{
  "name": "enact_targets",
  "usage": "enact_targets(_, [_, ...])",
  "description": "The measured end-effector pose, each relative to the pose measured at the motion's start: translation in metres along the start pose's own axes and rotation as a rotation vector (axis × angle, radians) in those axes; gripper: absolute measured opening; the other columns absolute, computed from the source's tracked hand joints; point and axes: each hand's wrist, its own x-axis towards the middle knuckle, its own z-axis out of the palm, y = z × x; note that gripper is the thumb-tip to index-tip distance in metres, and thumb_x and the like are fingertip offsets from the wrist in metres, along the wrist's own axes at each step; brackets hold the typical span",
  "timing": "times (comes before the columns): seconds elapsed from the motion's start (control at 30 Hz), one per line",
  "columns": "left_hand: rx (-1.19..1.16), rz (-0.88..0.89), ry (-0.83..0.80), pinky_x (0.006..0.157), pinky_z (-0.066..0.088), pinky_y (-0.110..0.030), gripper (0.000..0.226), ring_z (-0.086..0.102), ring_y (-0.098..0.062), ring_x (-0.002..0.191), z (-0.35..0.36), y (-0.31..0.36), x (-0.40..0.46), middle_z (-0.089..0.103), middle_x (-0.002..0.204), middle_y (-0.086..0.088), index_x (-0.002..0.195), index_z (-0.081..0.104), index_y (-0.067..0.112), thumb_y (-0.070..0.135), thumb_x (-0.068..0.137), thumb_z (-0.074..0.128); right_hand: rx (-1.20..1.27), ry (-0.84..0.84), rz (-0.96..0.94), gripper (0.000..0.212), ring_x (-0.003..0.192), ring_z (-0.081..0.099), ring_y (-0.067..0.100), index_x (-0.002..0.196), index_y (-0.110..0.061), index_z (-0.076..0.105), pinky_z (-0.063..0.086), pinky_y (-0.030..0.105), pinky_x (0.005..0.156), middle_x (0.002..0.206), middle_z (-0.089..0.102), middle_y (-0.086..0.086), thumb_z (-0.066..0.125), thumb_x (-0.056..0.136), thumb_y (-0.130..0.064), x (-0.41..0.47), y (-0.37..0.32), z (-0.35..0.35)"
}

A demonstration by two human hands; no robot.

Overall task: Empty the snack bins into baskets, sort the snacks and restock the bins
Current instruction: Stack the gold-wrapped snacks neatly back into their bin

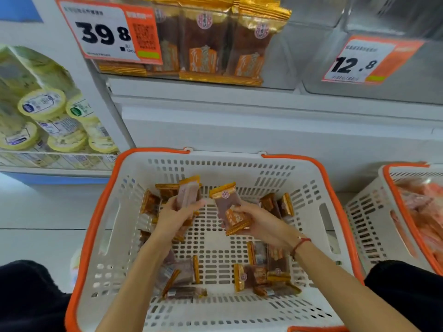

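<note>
A white basket with an orange rim (96, 219) stands in front of me on the floor. Several brown snack packets with gold ends (261, 274) lie scattered on its bottom. My left hand (171, 218) grips a small stack of these packets (188, 194) upright above the basket. My right hand (259, 222) holds one packet (231, 208) by its lower end, tilted toward the left hand. Above, a clear shelf bin (278, 68) holds a row of the same packets (203, 44) standing upright behind a price tag reading 39.8 (107, 32).
A second white and orange basket (374, 212) with pinkish-orange packets stands at the right. Another clear bin with a 12.8 tag (364, 61) is at the upper right. Yellow-lidded tubs (48, 116) fill a shelf at the left. My dark-clothed knees flank the basket.
</note>
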Motion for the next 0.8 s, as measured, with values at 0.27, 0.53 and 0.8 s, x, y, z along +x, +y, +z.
enact_targets(0.27, [-0.218,-0.046,-0.214,0.090,0.052,-0.037,0.049,0.064,-0.020,0.094,0.011,0.024,-0.003,0.068,0.107,-0.007,0.127,0.055,0.017,0.052,0.095,0.046,-0.330,0.238,-0.169,0.022,0.105,0.065,0.019,0.114,-0.020,0.067,0.040,0.037,0.105,0.109,0.072,0.002,0.054,0.099,-0.025,-0.021,-0.028,0.013])
enact_targets(0.53, [-0.075,0.046,-0.159,0.074,0.053,-0.023,0.020,0.066,-0.008,0.095,0.025,0.012,-0.008,0.066,0.116,0.001,0.116,0.052,0.036,0.026,0.104,0.041,-0.373,0.336,-0.343,0.027,0.099,0.067,0.017,0.115,-0.029,0.060,0.055,0.030,0.088,0.112,0.068,0.001,0.068,0.090,-0.026,-0.017,-0.026,0.027])
enact_targets(0.8, [-0.080,0.054,-0.076,0.076,0.053,-0.025,0.041,0.068,-0.012,0.095,0.039,-0.006,-0.001,0.069,0.101,0.003,0.114,0.057,0.023,0.057,0.094,0.044,-0.570,0.303,-0.352,0.021,0.092,0.069,0.016,0.115,-0.025,0.066,0.057,0.030,0.084,0.107,0.069,-0.003,0.062,0.094,-0.029,-0.007,-0.008,0.026])
